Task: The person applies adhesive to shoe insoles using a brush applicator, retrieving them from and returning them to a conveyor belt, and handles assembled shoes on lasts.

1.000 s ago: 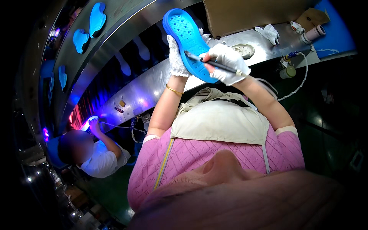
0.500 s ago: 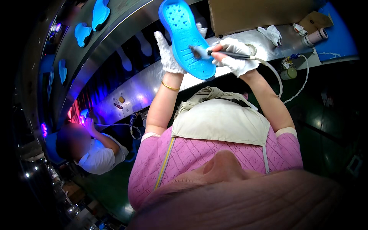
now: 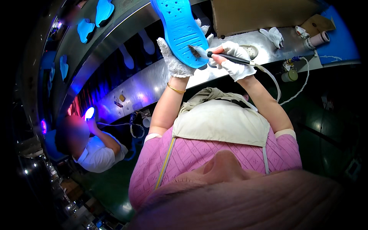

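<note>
Left hand (image 3: 174, 61) in white glove, gripping blue shoe sole (image 3: 180, 28) from beneath, raised above the desk (image 3: 153, 82) edge. Right hand (image 3: 235, 61) closed around a brush (image 3: 220, 56), bristles touching sole's lower rim. Open room under both forearms.

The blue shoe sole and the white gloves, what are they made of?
The blue shoe sole looks like moulded foam or rubber: matte, with small holes and ribs. The gloves on the left hand and right hand look like knitted cotton, fuzzy and white.
</note>
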### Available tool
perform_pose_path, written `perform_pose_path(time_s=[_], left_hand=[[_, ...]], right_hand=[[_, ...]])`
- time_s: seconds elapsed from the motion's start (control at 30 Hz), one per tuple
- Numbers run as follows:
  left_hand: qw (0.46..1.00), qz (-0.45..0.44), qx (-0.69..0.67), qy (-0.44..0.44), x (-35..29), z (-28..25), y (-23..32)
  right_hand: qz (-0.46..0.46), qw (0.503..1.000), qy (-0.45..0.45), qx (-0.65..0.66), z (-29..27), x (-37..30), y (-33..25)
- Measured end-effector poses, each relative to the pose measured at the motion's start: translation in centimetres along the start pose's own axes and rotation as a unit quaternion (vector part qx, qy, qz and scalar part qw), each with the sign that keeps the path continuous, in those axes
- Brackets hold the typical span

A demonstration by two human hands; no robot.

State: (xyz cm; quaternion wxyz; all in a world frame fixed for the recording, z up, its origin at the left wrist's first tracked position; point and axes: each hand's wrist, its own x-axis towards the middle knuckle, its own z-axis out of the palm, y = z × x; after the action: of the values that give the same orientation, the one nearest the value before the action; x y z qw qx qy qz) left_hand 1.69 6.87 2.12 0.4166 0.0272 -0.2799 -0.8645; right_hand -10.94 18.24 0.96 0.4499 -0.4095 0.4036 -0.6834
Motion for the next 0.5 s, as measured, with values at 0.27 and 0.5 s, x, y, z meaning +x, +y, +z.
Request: perform_pose_path(time_s=[0.27,0.5], left_hand=[[0.999,-0.013,-0.007,-0.037,0.6,-0.9,0.9],[0.997,-0.045,-0.009,-0.059,1.3,-0.4,2.1]], right_hand=[[0.149,0.985,-0.049,0.076,1.4,-0.5,-0.5],[-0.146,0.976,-0.091,-0.133,0.2,0.2,0.1]])
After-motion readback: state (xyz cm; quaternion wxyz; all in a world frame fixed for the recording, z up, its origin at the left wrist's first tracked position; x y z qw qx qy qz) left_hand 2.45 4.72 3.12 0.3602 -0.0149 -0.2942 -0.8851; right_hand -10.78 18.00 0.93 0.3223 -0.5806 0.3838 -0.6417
